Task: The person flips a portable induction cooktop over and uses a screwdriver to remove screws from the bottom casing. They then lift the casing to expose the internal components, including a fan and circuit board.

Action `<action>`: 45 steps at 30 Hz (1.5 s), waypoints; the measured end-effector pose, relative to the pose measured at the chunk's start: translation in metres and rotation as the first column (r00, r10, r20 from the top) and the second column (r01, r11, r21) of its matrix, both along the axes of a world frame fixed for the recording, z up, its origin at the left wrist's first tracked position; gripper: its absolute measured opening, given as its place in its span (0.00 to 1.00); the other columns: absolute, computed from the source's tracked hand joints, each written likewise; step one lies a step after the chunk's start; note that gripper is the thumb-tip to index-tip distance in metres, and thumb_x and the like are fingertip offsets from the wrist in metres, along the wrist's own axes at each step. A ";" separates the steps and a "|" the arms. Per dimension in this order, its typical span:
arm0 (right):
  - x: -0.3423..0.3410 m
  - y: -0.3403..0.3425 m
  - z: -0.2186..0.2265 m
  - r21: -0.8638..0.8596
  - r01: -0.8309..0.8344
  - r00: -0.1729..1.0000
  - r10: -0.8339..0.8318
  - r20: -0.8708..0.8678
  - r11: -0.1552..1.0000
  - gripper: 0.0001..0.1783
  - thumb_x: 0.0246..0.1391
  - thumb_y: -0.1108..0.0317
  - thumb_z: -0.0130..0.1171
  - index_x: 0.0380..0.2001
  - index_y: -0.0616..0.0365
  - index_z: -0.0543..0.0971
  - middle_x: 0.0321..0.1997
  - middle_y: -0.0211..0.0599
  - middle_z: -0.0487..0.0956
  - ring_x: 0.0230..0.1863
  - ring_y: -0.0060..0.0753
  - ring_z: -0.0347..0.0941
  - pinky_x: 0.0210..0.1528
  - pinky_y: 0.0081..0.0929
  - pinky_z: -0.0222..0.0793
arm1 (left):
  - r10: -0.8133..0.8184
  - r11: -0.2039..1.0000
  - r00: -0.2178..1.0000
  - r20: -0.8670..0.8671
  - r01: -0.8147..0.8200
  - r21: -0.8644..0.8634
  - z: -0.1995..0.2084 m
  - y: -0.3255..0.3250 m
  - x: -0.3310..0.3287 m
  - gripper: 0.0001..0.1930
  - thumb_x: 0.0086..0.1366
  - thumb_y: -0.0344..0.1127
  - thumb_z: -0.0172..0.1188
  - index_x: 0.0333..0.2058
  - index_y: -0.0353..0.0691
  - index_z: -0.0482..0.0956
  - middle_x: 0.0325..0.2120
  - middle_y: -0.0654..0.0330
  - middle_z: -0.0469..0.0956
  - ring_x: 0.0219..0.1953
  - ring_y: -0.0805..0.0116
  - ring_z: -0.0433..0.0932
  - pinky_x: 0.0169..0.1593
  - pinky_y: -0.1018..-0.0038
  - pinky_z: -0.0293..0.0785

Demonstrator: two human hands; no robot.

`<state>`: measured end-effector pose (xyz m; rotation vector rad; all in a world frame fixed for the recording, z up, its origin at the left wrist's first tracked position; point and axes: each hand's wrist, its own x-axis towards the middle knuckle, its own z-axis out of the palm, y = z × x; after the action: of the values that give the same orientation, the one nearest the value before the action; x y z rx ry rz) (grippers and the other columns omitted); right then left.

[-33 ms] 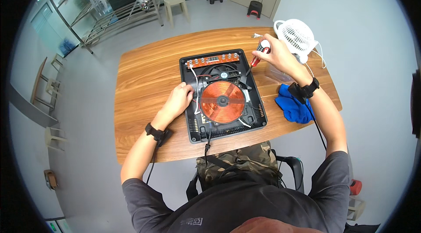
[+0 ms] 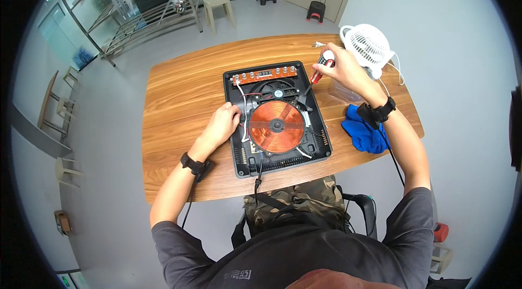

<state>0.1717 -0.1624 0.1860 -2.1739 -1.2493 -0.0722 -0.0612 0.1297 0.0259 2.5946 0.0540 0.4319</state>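
Note:
An opened induction cooker [image 2: 326,150] lies on the wooden table [image 2: 182,104] in front of me, its black shell showing the insides. Its round copper coil [image 2: 276,139] fills the middle, with a small cooling fan [image 2: 278,93] behind it and an orange button board [image 2: 264,75] along the far edge. My right hand [image 2: 343,68] is closed around the red and black handle of a screwdriver [image 2: 316,77], whose shaft slants down to the shell's far right side. Curled fingers of my left hand [image 2: 220,124] grip the shell's left edge; the fingertips are partly hidden.
Right of the cooker lie a blue cloth [image 2: 363,132] and a clear plastic box [image 2: 343,93], partly under my right forearm. A white fan [image 2: 371,45] with a cord stands at the far right corner, near a small white plug [image 2: 318,44]. The cooker's black cord [image 2: 258,182] hangs over the near edge.

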 end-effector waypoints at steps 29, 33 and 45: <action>-0.014 0.013 -0.024 0.052 -0.227 0.942 0.233 -0.241 0.973 0.17 0.57 0.69 0.69 0.35 0.61 0.68 0.26 0.44 0.80 0.31 0.37 0.83 0.32 0.32 0.73 | 0.024 1.000 1.000 -0.016 -0.025 -0.018 -0.002 -0.003 -0.003 0.04 0.64 0.28 0.61 0.37 0.34 0.80 0.32 0.45 0.75 0.40 0.42 0.77 0.45 0.56 0.75; 0.000 0.009 -0.036 0.091 -0.243 0.940 0.258 -0.224 0.966 0.17 0.57 0.68 0.69 0.35 0.61 0.68 0.25 0.42 0.78 0.30 0.36 0.82 0.32 0.33 0.72 | 0.022 1.000 0.998 -0.052 -0.021 0.017 0.003 -0.004 -0.001 0.05 0.66 0.29 0.60 0.35 0.33 0.80 0.33 0.44 0.76 0.40 0.42 0.78 0.46 0.55 0.76; 0.011 0.011 -0.051 0.156 -0.369 0.914 0.388 -0.120 0.916 0.20 0.57 0.64 0.69 0.38 0.62 0.68 0.27 0.49 0.78 0.31 0.48 0.79 0.33 0.41 0.70 | 0.003 0.982 0.996 -0.093 0.014 0.189 0.003 0.003 -0.001 0.05 0.66 0.29 0.60 0.35 0.34 0.80 0.31 0.46 0.75 0.38 0.43 0.76 0.44 0.56 0.75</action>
<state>0.1825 -0.1513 0.1346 -1.7568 -1.5112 0.1620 -0.0624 0.1323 0.0286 2.8006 0.0394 0.3276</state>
